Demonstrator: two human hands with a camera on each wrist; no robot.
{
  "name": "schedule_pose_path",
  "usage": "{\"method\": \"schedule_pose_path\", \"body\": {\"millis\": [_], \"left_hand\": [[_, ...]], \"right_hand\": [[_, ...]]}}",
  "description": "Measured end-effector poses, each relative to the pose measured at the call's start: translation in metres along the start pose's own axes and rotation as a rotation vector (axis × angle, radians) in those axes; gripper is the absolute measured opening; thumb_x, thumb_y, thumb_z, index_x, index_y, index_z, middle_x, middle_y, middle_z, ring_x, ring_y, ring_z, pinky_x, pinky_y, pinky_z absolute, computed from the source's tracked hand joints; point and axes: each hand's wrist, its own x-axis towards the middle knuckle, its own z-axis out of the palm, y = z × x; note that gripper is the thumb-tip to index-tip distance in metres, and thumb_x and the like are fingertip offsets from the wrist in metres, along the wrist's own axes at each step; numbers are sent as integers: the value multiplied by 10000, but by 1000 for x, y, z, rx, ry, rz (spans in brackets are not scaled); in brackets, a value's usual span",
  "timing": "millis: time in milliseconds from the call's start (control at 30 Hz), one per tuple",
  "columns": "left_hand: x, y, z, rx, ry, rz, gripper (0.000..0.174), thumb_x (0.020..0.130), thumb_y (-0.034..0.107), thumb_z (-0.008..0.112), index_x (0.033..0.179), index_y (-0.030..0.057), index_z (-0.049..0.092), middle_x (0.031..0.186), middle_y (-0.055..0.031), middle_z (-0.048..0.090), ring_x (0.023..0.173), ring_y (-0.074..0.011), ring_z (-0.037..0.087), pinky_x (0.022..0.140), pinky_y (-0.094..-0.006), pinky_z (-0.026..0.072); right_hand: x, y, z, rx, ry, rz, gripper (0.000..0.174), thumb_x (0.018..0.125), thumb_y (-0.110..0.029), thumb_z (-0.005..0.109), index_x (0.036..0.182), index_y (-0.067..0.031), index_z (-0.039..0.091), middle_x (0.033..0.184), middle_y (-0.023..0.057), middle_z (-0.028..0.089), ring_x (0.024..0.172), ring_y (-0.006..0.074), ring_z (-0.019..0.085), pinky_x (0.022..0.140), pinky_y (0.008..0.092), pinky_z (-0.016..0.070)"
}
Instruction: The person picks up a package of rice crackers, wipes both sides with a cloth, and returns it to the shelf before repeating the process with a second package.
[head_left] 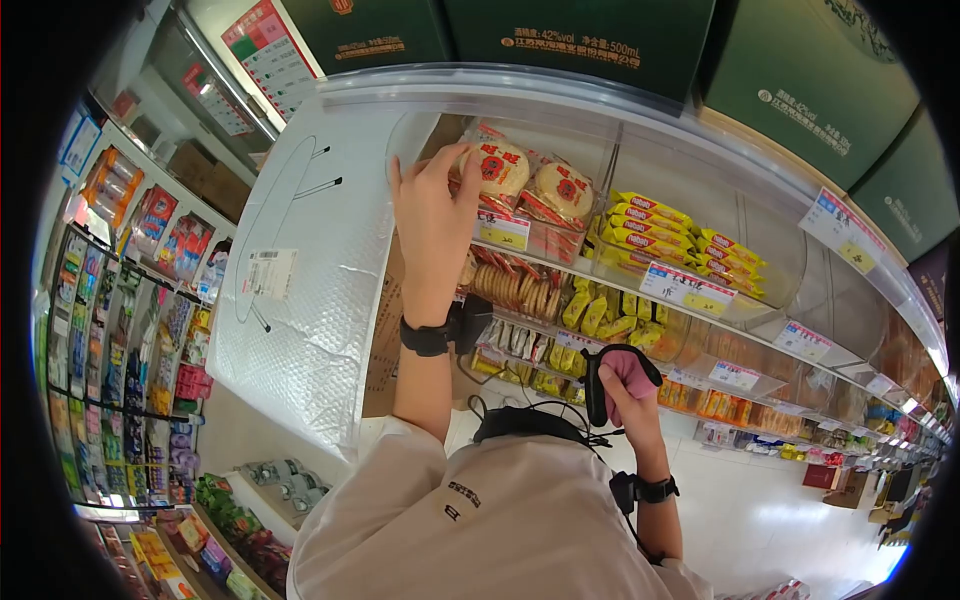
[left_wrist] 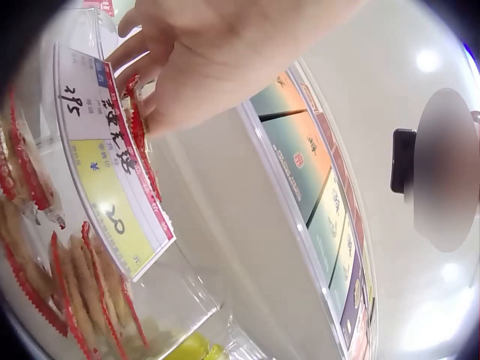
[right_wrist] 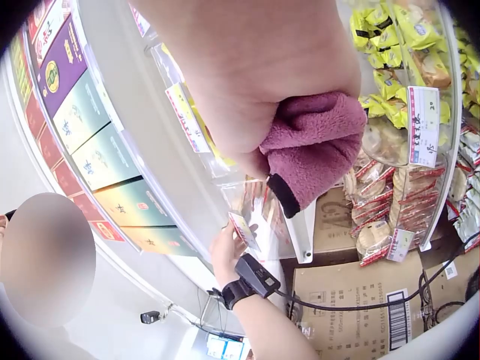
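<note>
Round crackers in a clear, red-printed packet (head_left: 500, 168) lie in the upper shelf bin, beside a similar packet (head_left: 565, 192). My left hand (head_left: 432, 225) pinches the left edge of the first packet. In the left wrist view, the fingers of that hand (left_wrist: 214, 64) bend around a red-edged wrapper (left_wrist: 139, 127) behind a price tag (left_wrist: 112, 165). A pink cloth with black trim (head_left: 632, 372) is gripped in my right hand (head_left: 636, 408), lower and to the right. The right wrist view shows the cloth (right_wrist: 319, 142) bunched under the right hand (right_wrist: 262, 67).
Yellow wafer packs (head_left: 650, 235) fill the neighbouring bin. Large green boxes (head_left: 590, 45) stand on top of the shelf. A silver bubble-wrap sheet (head_left: 310, 240) covers the left side. Cardboard boxes (right_wrist: 352, 304) stand below, with a black cable (right_wrist: 360, 306) hanging across them.
</note>
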Motion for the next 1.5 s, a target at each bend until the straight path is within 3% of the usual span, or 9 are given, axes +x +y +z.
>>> {"method": "schedule_pose_path", "body": {"millis": [200,300,400,500,600,733,1033,1333,1500], "left_hand": [[1,-12,5,60,65,126,262,983,232,611,966,-4,722,959,-152,715,839,-343,654,1166,-561,290],[-8,-9,-2,-154,272,196,219,1001,158,575,955,-14,701,918,-125,716,793,-258,673,1050,-433,440],[-59,-2,-22,-187,305,-88,221,992,122,577,858,-46,626,853,-138,642,752,-292,586,759,-352,491],[-96,-30,-15,-259,131,-189,188,979,81,574,838,-42,583,793,-127,574,696,-272,521,610,-316,413],[-113,-58,14,-474,-87,-476,137,938,59,602,842,-39,603,790,-135,568,697,-272,538,651,-332,442],[-136,-112,66,-85,-133,-171,209,851,72,668,1035,-24,637,977,-201,620,957,-370,611,859,-454,489],[-152,-124,95,67,-159,-194,513,788,-28,708,1267,-14,527,1213,-210,551,1197,-412,474,1030,-491,409],[-155,-131,122,52,-313,-242,586,728,-15,676,1289,-50,509,1218,-274,591,1157,-480,531,969,-519,460],[-134,-103,81,-73,-347,-290,433,785,38,670,1193,-67,573,1093,-280,633,1047,-454,586,923,-476,493]], "right_hand": [[2,2,-2,-2,-11,0,132,1005,-179,629,1003,-53,591,656,-69,503,450,8,387,402,201,232],[3,0,0,-2,-8,-3,131,1008,-176,624,992,-51,586,663,-67,505,454,9,386,401,203,232],[2,-5,-1,-23,11,15,140,1007,-182,628,980,-52,584,672,-65,512,459,7,392,400,205,235],[7,9,-2,-2,94,0,135,1001,-193,643,1015,-64,607,651,-75,509,458,4,385,400,208,239],[7,14,-2,5,89,33,155,1005,-211,639,1075,-73,629,646,-78,527,451,2,364,401,213,227],[12,21,3,-18,19,0,167,1014,-220,624,1074,-65,625,657,-72,524,456,-1,355,400,204,211],[11,13,20,-21,41,-5,144,1007,-211,634,990,-69,614,603,-66,503,442,22,382,407,210,246],[4,7,16,11,5,61,126,1014,-196,616,995,-72,616,603,-54,511,429,30,384,396,210,240],[5,17,8,-19,26,48,170,1018,-225,613,1092,-73,630,633,-57,529,449,20,405,389,206,239]]}}
